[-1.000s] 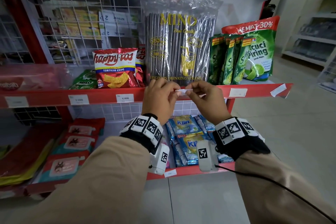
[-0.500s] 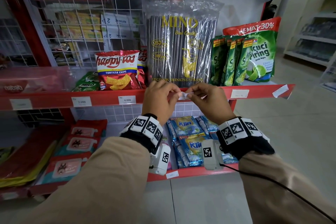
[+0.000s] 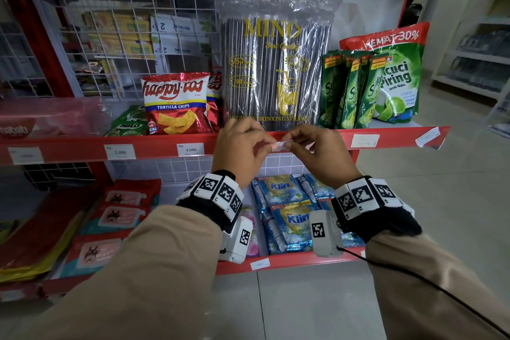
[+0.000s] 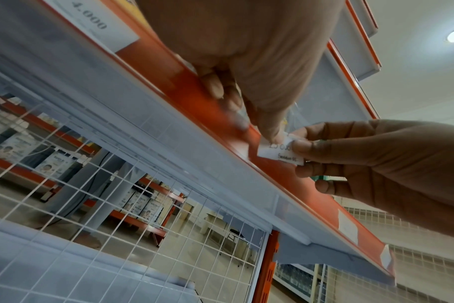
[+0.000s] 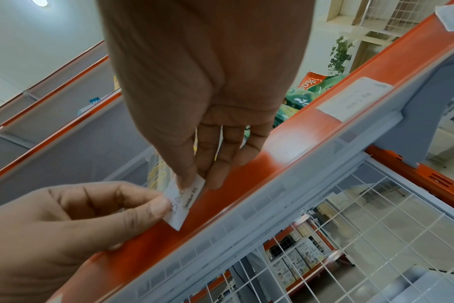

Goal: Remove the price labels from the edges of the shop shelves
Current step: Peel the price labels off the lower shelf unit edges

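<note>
**Two hands pinch one small price label**

The left hand [image 3: 242,148] and the right hand [image 3: 321,156] meet in front of the red shelf edge [image 3: 154,146]. Between them is a small white price label [image 3: 282,144]. Each hand pinches one end of it with thumb and fingertip. The other fingers are curled in.

From the wrist views the label [image 4: 280,152] looks bent, with part of it lifted away from the shelf edge. I cannot tell if any of it is stuck on. The fingers cover much of the writing, so the number is hard to read.

To the left of the left hand, two more labels sit on the same edge, one marked 4.000 [image 3: 190,149] and one marked 2.000 [image 3: 120,152]. To the right of the right hand is another label [image 3: 364,141], too faint to read.

Just behind the hands stands a big pack of drinking straws [image 3: 276,63]. The hands hide its bottom edge. Below the hands, blue packets [image 3: 287,201] lie on the lower shelf, partly hidden by the wrists.
</note>
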Available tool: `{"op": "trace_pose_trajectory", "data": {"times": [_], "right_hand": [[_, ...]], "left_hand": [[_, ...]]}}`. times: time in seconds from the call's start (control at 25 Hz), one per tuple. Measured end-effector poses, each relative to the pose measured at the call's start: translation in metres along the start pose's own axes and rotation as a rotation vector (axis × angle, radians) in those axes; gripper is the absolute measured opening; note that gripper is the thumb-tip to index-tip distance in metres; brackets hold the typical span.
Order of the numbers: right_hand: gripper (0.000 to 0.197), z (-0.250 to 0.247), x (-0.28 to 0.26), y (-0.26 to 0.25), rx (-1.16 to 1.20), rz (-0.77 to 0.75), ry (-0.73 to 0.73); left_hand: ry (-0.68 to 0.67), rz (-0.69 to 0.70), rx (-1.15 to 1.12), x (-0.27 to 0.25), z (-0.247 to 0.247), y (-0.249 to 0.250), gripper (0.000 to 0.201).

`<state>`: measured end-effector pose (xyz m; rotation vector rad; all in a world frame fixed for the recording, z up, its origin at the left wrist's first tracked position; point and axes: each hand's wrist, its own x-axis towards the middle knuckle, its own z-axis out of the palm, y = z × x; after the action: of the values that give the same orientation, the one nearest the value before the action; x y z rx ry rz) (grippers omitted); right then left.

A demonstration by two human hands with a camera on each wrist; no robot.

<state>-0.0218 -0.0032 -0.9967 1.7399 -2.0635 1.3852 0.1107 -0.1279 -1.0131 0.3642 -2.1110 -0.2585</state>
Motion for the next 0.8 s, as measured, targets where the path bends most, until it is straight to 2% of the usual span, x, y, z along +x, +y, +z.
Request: {"op": "trace_pose_trajectory", "data": {"times": [0.24, 0.4, 0.52, 0.8], "right_hand": [[0.006, 0.001, 0.000, 0.001, -0.168, -0.050, 0.028], [0.006, -0.002, 0.008, 0.006, -0.107, -0.039, 0.148], [0.008, -0.002, 0.018, 0.009, -0.031, -0.026, 0.188], [0.005, -0.002, 0.023, 0.012, 0.002, -0.029, 0.105]], "left_hand": [[-0.008, -0.017, 0.008, 0.000, -0.001, 0.000, 0.016], [-0.037, -0.028, -0.017, -0.001, -0.003, 0.000, 0.033], [-0.019, -0.008, -0.023, -0.002, -0.003, 0.001, 0.035], [-0.012, -0.084, 0.052, 0.004, 0.002, 0.006, 0.048]]}}
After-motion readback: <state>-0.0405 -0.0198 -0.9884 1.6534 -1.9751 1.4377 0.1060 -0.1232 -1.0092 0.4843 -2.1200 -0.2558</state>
